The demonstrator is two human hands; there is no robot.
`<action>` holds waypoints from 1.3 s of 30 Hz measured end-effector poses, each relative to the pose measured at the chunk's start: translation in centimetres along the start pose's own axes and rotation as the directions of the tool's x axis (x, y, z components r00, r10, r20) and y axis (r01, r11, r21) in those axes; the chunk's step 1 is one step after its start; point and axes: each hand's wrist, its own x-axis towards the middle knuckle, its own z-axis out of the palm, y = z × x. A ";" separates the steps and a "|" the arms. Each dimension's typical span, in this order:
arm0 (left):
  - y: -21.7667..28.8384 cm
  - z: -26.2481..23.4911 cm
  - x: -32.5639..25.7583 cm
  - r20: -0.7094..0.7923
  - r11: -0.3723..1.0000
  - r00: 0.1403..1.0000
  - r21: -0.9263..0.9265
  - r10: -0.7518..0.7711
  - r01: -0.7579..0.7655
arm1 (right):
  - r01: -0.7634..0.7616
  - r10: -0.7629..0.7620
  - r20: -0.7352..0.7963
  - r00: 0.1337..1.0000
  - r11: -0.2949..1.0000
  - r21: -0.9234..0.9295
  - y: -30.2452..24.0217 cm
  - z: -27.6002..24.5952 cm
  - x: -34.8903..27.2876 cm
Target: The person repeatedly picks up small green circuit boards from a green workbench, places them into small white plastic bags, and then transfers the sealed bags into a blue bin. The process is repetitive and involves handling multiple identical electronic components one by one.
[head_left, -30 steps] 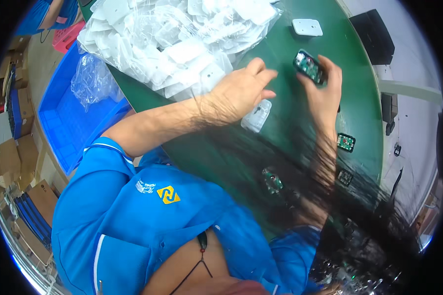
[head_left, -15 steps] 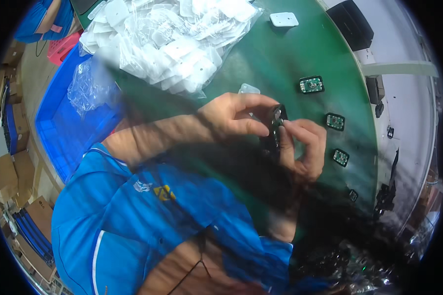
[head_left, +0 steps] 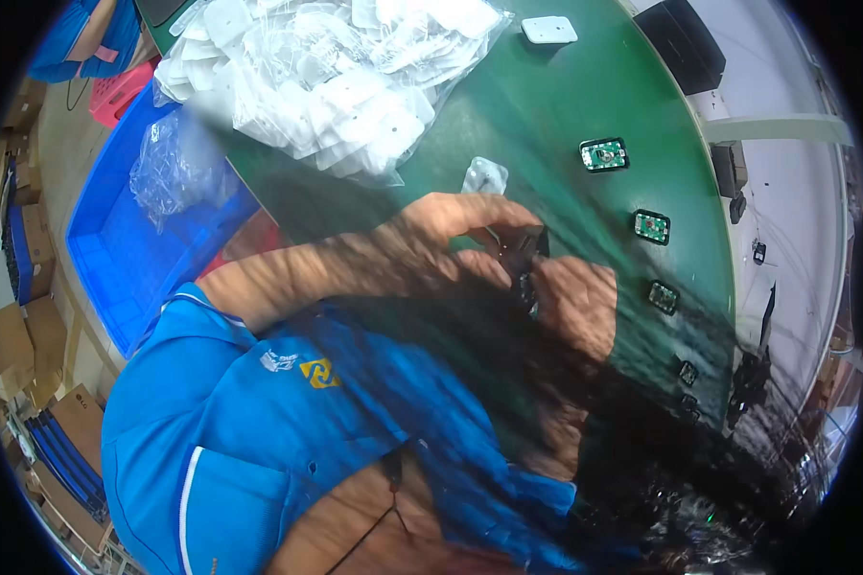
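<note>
Two hands meet over the green belt (head_left: 566, 125): our left hand (head_left: 451, 230) curls its fingers down onto a small dark module (head_left: 525, 264), and our right hand (head_left: 575, 302) cups it from below, so both are closed around that one piece, held just above the surface. Beyond the left hand lies a heap of white parts in clear bags (head_left: 326, 67); out to its left stands a blue crate (head_left: 134, 259). Past the right hand a row of black-framed green boards (head_left: 604, 154) runs along the belt, and a lone white cover (head_left: 485, 176) sits just beyond our fingertips. We judge the hold risky: dark hair hangs across the view, hiding the grip, so the piece could slip onto the boards below. Cardboard boxes (head_left: 10, 335) stack far to the left.
</note>
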 end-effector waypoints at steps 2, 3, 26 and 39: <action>0.3 -0.2 0.1 0.092 0.992 0.991 -0.068 -0.102 0.108 | -0.049 0.045 0.083 0.996 0.997 0.058 0.4 -0.8 -0.2; 0.3 -0.2 0.0 0.125 0.983 0.980 -0.079 -0.156 0.167 | -0.076 0.064 0.098 0.993 0.990 0.121 0.6 -0.7 -0.4; -5.0 1.0 1.1 -0.200 0.386 0.980 0.903 -0.014 0.190 | -0.299 0.368 0.014 0.930 0.777 -0.554 6.3 0.8 -3.9; -6.5 -3.1 4.0 0.242 0.404 0.965 0.877 0.101 -0.262 | -0.376 0.371 0.299 0.879 0.926 -0.042 8.7 -2.6 -3.7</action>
